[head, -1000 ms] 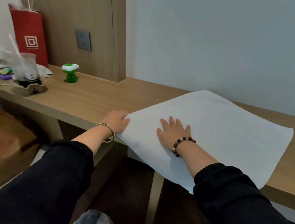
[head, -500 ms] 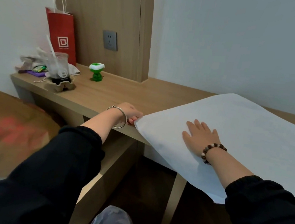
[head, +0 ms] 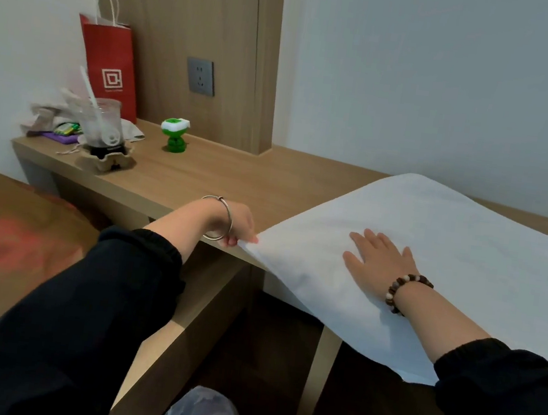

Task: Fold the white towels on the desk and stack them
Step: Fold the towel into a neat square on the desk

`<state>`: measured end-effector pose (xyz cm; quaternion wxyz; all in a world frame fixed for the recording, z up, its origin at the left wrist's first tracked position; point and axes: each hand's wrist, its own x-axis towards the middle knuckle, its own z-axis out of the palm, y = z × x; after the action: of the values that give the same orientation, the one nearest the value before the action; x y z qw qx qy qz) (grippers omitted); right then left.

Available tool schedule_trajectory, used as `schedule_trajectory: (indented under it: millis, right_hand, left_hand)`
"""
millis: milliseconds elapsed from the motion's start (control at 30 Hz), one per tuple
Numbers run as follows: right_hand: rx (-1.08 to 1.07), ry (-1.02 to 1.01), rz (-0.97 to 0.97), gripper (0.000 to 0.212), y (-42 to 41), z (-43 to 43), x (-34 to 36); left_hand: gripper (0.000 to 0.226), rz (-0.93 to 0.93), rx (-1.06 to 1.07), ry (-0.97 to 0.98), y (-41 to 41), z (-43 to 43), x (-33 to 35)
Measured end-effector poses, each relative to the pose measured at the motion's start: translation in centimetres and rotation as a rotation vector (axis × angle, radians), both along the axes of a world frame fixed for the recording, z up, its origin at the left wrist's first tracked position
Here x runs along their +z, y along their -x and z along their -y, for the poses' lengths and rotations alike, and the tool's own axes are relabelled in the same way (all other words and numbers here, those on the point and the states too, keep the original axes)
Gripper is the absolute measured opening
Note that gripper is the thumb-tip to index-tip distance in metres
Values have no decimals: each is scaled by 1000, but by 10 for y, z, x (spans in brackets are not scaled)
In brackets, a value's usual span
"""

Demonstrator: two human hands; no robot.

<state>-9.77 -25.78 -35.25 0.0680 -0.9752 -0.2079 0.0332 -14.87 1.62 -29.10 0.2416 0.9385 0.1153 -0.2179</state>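
White cloth towel: right part cut off by the frame edge. Its near edge drops over the front of the light wooden desk and disappears behind the black right sleeve.
Left hand: grip at the towel's corner, thumb hidden under the knuckles, only fingertips show.
Red paper bag: print below its white logo too small to read.
Clutter behind the clear plastic cup: indistinct.
Brown surface at left: blurred, cut by the edge.

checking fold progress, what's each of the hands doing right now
Left hand: pinches the near corner of the white cloth towel.
Right hand: open, flat on the towel.
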Motion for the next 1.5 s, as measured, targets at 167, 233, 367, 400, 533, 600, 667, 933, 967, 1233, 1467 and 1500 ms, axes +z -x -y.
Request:
schedule_trajectory:
  millis: [167, 233, 367, 400, 533, 600, 667, 933, 967, 1233, 1467, 1500]
  right_hand:
    - [49, -155, -35, 39, 7, 14, 21]
    - [88, -158, -29, 23, 8, 19, 27]
    - [114, -271, -67, 28, 5, 28, 35]
    - [77, -340, -73, 28, 1, 32, 35]
    - [-148, -121, 5, 42, -24, 62, 17]
    - [-242, 38, -37, 54, -34, 77, 7]
    - [-284, 67, -58, 57, -41, 84, 3]
    - [-55, 132, -81, 58, -58, 63, 2]
    - [-12, 122, -85, 58, -61, 60, 2]
    - [-23, 45, -19, 56, -107, 58, 4]
    - [-87, 9, 0, 59, -128, 65, -8]
    - [-115, 19, -5, 58, -131, 69, -9]
  left_hand:
    - [30, 60, -62, -303, -23, 24, 4]
    - [27, 345, -41, -397, -39, 46, -3]
    - [41, 574, -351, -332, -70, 103, -28]
    - [46, 571, -431, -332, -76, 113, -34]
    - [51, 475, -524, -407, -89, 135, -58]
    - [55, 443, -479, -371, -91, 135, -61]
    - [57, 421, -435, -309, -91, 134, -61]
    - [38, 524, -202, -525, -63, 133, -41]
    - [37, 510, -190, -577, -63, 130, -38]
    - [52, 399, -423, -612, -131, 130, -37]
    - [58, 385, -254, -431, -184, 124, -59]
    - [59, 378, -237, -429, -187, 121, -58]
